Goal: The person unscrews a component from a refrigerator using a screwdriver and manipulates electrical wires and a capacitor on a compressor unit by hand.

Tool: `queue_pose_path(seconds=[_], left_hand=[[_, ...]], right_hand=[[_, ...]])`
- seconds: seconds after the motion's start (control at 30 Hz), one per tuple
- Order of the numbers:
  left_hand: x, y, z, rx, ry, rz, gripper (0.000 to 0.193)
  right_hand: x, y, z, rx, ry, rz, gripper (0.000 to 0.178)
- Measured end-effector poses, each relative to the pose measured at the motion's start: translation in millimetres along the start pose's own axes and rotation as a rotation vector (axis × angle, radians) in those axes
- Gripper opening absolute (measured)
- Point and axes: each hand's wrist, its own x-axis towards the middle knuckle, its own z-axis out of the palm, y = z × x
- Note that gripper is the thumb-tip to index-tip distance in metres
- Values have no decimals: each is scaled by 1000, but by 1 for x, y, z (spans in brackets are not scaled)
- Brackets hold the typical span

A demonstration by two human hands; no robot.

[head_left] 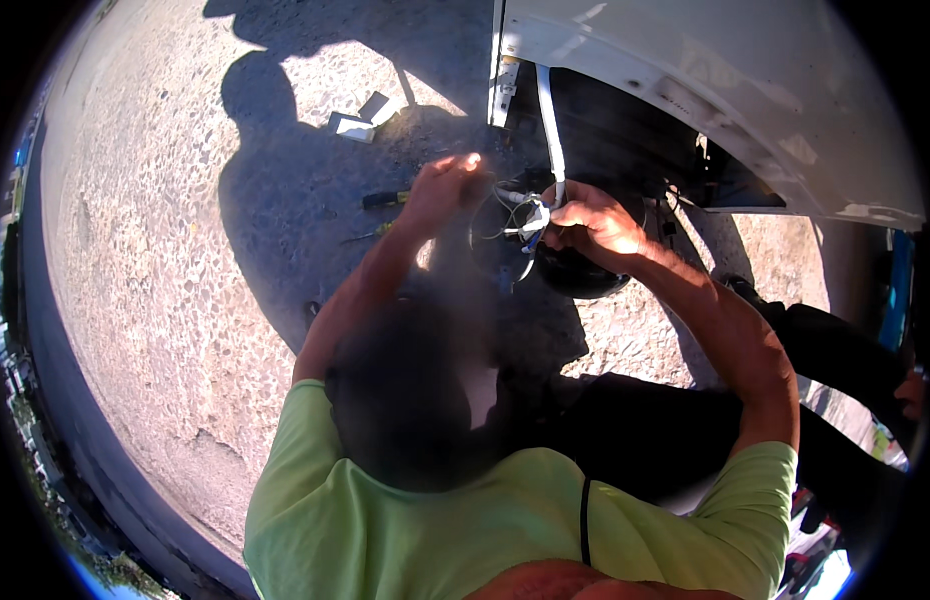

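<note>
My right hand [597, 222] pinches a bundle of thin wires [530, 215], some white and some yellowish, where they come out of a white cable sleeve [552, 130]. The sleeve runs down from the dark opening under a white metal panel [675, 60]. To the left of the wires, my left hand [443, 190] is held up with its fingers drawn together. Whatever may be between those fingertips is too small to make out. Below my right hand is a glossy black rounded thing [582, 280], partly covered by the hand. Loose wire ends curl between the two hands.
Beside my left forearm lie a dark-handled tool with a yellow part [385, 200] and a thin tool [367, 236]. Two small box-like things [353, 127] rest farther off on the rough stone ground [135, 260]. At the right, another person in dark clothing [845, 345] is close by.
</note>
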Motion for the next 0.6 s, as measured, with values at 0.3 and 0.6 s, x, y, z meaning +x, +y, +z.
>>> queue_pose_path(seconds=[0.3, 0.6], left_hand=[[1, 3, -3, -47, -83, -20, 36], [6, -3, -6, 34, -128, 146, 21]], right_hand=[[-2, -6, 13, -55, 64, 20, 28], [-1, -4, 11, -80, 72, 4, 28]])
